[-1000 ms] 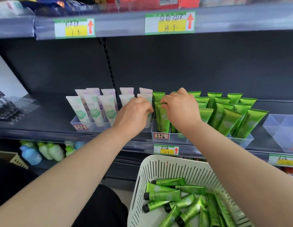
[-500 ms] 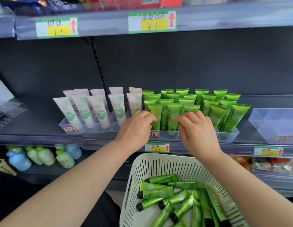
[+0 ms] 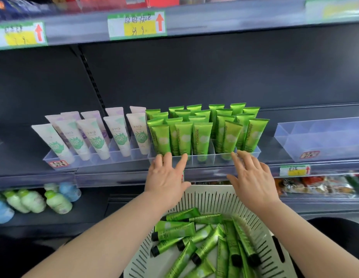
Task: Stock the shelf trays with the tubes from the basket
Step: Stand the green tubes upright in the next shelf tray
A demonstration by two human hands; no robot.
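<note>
Many green tubes (image 3: 174, 232) lie loose and crossed in the white slotted basket (image 3: 206, 199), which sits below the front edge of the shelf (image 3: 114, 175). More of the same product, the stocked tubes (image 3: 201, 137), stand cap-down in rows in the clear tray (image 3: 218, 160) at the shelf front, filling most of its compartments.

Handling, as a judgement: each tube is likely light, with a soft, squeezable body, a glossy skin that may slip, and a hard black cap. Take hold at mid-body or near the cap and use moderate pressure. Lift one tube clear of the pile before carrying it. Insert it cap first so that it leans back like its neighbours.

The left hand (image 3: 166, 177) is empty, fingers straight and spread, with the fingertips at the front wall of the clear tray near its left corner. The right hand (image 3: 252, 181) is likewise empty and flat, fingertips at the same wall toward its right end.

Surface and room: the shelf is dark and flat, with a transparent price rail along its front edge. White tubes (image 3: 98, 139) stand in a tray just left of the green ones. An empty tray (image 3: 325, 145) sits toward the right end of the shelf. A lower shelf carries small bottles (image 3: 34, 201).
</note>
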